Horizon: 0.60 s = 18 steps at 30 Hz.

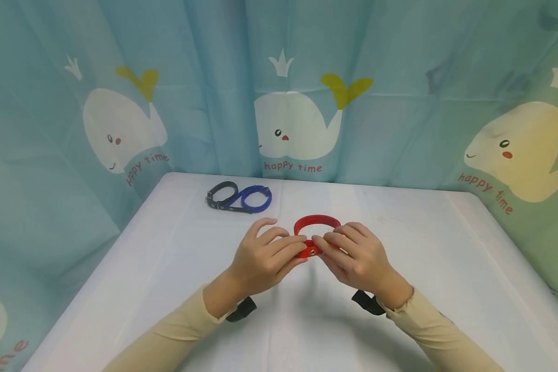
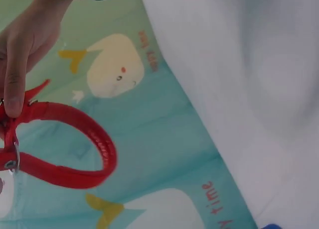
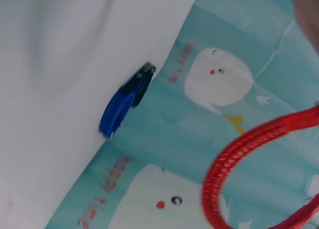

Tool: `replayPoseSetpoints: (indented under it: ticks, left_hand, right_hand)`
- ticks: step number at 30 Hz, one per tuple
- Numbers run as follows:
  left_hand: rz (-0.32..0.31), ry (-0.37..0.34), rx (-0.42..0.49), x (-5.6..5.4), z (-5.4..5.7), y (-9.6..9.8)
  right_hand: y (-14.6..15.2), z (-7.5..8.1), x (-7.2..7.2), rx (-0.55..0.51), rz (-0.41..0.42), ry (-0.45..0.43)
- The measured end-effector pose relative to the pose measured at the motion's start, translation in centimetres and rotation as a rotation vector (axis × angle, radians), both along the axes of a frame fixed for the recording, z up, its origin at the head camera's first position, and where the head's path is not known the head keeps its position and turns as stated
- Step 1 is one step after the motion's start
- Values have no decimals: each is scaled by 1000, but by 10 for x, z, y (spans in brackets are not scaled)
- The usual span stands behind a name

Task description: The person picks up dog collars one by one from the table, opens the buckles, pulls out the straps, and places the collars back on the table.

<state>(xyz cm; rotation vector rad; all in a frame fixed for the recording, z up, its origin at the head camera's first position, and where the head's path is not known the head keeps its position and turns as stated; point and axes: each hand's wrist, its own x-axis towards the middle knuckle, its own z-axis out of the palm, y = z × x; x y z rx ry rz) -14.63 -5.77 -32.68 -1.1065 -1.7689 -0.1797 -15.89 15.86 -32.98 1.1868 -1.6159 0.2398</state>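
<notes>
Above the white table, both hands hold a red collar (image 1: 317,219) bent into a ring. The left hand (image 1: 265,258) pinches the near side of the strap from the left, its index finger raised off the collar. From the right, the fingertips of the right hand (image 1: 355,256) pinch the same near section. A metal rivet (image 1: 312,252) shows between the hands. In the left wrist view, the collar (image 2: 94,132) shows its metal buckle (image 2: 17,157) and a loose red strap tip (image 2: 39,88). The right wrist view shows only the collar's far loop (image 3: 219,174).
A black collar (image 1: 223,184) and a blue collar (image 1: 260,209) lie touching each other toward the table's back left. The white-covered table (image 1: 428,248) ends at a blue-green curtain (image 1: 223,103) printed with whales, which hangs behind and at both sides.
</notes>
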Motion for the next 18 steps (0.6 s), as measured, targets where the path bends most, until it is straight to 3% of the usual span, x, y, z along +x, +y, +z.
replayPoseSetpoints:
  ticks: [3,9,18]
  left_hand:
    - [20,-39,-23,1,0,-1]
    - [45,-211,-77,3,-1,5]
    - [27,-361,-113,5,2,3]
  right_hand:
    - [0,0,-4,-6,13,79]
    - [-2,-3,-8,35,48,196]
    - [2,-2,-15,-8,109,182]
